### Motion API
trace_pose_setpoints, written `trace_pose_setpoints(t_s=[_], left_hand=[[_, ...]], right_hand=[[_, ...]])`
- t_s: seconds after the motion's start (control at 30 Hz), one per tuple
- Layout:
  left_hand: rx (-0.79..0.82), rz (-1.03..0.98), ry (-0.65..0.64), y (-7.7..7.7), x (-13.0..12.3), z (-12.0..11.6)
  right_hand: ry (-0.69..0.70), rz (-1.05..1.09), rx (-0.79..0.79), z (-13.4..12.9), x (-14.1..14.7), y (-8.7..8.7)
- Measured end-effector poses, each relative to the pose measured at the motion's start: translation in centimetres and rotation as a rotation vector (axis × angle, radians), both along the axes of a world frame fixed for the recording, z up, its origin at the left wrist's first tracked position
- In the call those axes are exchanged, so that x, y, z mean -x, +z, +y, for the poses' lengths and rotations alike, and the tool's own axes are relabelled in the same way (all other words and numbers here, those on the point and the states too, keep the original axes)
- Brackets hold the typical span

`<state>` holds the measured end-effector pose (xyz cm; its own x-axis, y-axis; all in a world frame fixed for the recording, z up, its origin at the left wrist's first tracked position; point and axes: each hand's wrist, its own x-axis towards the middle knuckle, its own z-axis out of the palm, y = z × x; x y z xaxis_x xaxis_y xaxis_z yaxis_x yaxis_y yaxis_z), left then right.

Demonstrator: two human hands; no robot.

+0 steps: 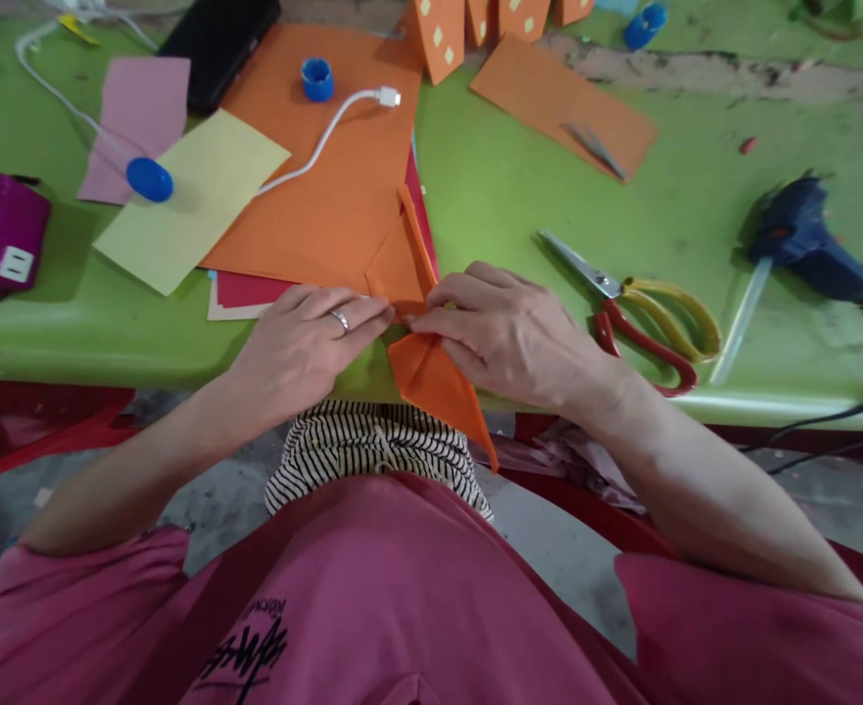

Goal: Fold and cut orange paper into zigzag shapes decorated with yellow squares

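Both hands meet at the table's front edge over a folded piece of orange paper (435, 377). My right hand (511, 328) grips its middle, with fingers and thumb pinched together. One part of the paper sticks up past the fingers, and a creased flap hangs over the edge below. Wearing a ring, my left hand (313, 338) presses its closed fingertips on the paper's left side. The fingertips of the two hands almost touch and hide the paper's middle. Under and behind them lies a large orange sheet (328, 215) on top of red and pale sheets.
Scissors (607, 294) and a glue gun (805, 240) lie to the right. Farther back are an orange strip (555, 108) with tweezers-like metal on it and dotted orange paper shapes (438, 39). A white cable (328, 137), blue caps (317, 78) and a black phone-like object (217, 49) lie left.
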<state>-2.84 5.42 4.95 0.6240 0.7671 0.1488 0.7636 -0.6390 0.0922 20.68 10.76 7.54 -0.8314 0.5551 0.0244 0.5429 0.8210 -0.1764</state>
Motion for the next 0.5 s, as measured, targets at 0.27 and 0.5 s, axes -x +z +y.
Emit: trace_pose_setpoints(t_s=[0.27, 0.5], left_hand=[[-0.258, -0.089, -0.046, -0.8, -0.6, -0.1], [-0.42, -0.122, -0.088, -2.1, -0.1, -2.0]], right_hand=[[0.027, 0.294, 0.022, 0.6, -2.6, -1.3], [0.026, 0.259, -0.045, -3.0, -6.2, -3.1]])
